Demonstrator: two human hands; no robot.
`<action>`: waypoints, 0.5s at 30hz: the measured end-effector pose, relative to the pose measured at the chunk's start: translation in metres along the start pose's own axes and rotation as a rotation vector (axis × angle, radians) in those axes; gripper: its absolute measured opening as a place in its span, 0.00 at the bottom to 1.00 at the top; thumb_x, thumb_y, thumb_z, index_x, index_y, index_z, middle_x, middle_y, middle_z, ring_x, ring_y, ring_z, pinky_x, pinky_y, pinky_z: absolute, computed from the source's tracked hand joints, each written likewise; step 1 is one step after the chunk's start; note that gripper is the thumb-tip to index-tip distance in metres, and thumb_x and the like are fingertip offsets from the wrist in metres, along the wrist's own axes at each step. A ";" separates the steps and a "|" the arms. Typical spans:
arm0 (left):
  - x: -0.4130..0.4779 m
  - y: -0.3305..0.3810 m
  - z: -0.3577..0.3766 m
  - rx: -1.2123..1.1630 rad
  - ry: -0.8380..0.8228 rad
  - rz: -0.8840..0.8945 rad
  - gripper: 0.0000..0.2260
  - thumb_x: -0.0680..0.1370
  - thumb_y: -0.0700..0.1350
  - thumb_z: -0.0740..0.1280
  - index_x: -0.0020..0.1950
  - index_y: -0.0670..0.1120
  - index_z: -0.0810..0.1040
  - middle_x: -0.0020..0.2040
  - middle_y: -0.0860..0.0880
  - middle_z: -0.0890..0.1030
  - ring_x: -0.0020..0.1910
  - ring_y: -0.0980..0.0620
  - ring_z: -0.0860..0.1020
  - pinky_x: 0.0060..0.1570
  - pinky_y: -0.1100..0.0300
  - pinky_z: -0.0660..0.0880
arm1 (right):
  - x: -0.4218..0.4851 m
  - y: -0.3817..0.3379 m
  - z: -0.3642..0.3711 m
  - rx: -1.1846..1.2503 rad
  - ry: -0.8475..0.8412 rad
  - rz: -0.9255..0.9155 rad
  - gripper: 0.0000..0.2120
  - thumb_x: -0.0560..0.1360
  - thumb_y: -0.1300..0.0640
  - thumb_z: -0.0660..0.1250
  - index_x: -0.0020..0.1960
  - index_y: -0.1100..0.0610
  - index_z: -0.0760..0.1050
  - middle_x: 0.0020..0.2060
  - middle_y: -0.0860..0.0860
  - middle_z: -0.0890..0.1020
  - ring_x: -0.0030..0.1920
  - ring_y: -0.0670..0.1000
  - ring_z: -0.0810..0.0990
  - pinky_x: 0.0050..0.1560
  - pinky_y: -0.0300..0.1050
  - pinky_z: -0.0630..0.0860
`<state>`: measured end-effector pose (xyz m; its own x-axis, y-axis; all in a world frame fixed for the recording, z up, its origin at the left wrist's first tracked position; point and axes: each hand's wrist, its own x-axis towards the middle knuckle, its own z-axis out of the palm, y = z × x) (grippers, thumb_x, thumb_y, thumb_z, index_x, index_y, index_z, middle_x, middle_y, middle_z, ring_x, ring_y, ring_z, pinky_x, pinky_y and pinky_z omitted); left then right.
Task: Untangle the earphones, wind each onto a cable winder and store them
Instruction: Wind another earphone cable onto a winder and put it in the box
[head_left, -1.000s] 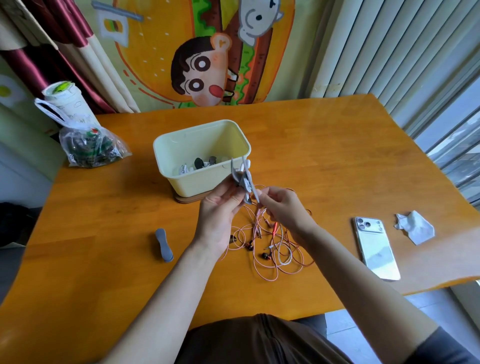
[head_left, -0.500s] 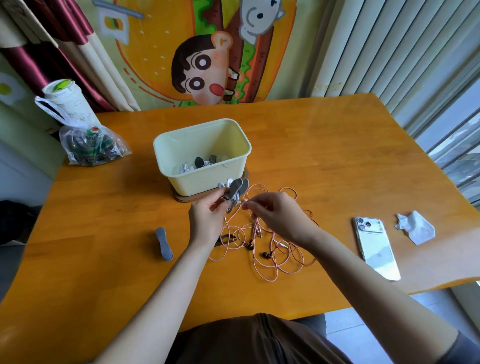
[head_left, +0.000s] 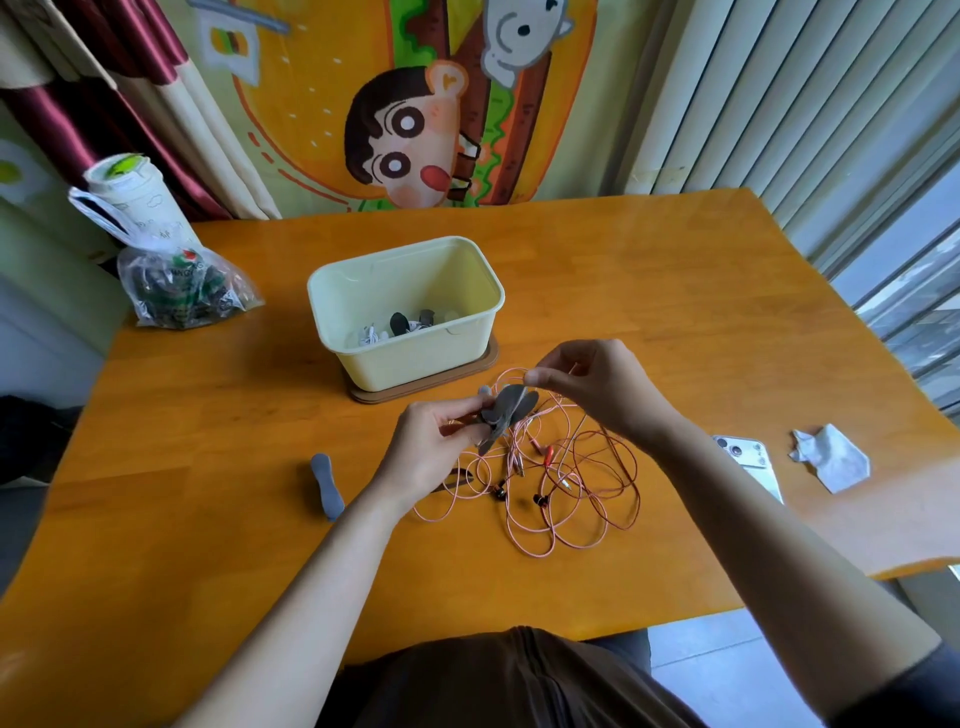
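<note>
I'm seeing the left hand (head_left: 426, 452) gripping a grey cable winder (head_left: 506, 413) just in front of the cream box (head_left: 415, 364), prob. steadying it as a spool. The right hand (head_left: 597, 384) is pinching a strand of the pink earphones (head_left: 561, 488), prob. to feed a turn. Rest is lying tangled on the tabletop (head_left: 675, 291), nearer me than the box. Box is holding white cords w/ dark winders, stored sets I'd guess.

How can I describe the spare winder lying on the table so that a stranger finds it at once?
On the orange table, look nearer than the cream box, left of the left hand. The spare winder lies there alone: a small grey bone-shaped strip, bare of cable, unlike the held winder in that hand.
</note>
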<state>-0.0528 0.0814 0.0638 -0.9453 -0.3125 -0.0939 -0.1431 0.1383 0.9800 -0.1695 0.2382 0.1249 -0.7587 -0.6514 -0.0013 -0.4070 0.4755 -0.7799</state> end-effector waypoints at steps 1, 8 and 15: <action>-0.002 0.003 -0.001 -0.042 -0.026 -0.003 0.17 0.74 0.32 0.69 0.58 0.51 0.80 0.53 0.50 0.84 0.54 0.55 0.81 0.59 0.58 0.76 | 0.001 0.000 0.000 0.045 0.005 -0.004 0.12 0.66 0.45 0.71 0.37 0.53 0.79 0.30 0.44 0.78 0.29 0.40 0.71 0.30 0.32 0.66; -0.003 0.009 -0.004 -0.083 -0.038 -0.019 0.17 0.74 0.32 0.69 0.53 0.53 0.81 0.47 0.54 0.85 0.49 0.58 0.81 0.48 0.69 0.75 | 0.004 -0.001 0.009 0.130 0.086 -0.029 0.08 0.69 0.48 0.71 0.36 0.51 0.76 0.31 0.45 0.77 0.30 0.40 0.72 0.31 0.32 0.67; -0.005 0.015 -0.002 -0.155 -0.105 -0.011 0.15 0.74 0.32 0.69 0.55 0.49 0.82 0.51 0.49 0.85 0.53 0.55 0.81 0.55 0.63 0.75 | 0.005 0.009 0.017 0.158 0.198 0.053 0.08 0.72 0.52 0.71 0.37 0.55 0.77 0.28 0.43 0.75 0.27 0.39 0.70 0.28 0.29 0.64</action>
<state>-0.0501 0.0832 0.0790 -0.9704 -0.2125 -0.1144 -0.1141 -0.0134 0.9934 -0.1684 0.2294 0.1068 -0.8679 -0.4925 0.0653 -0.2911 0.3976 -0.8702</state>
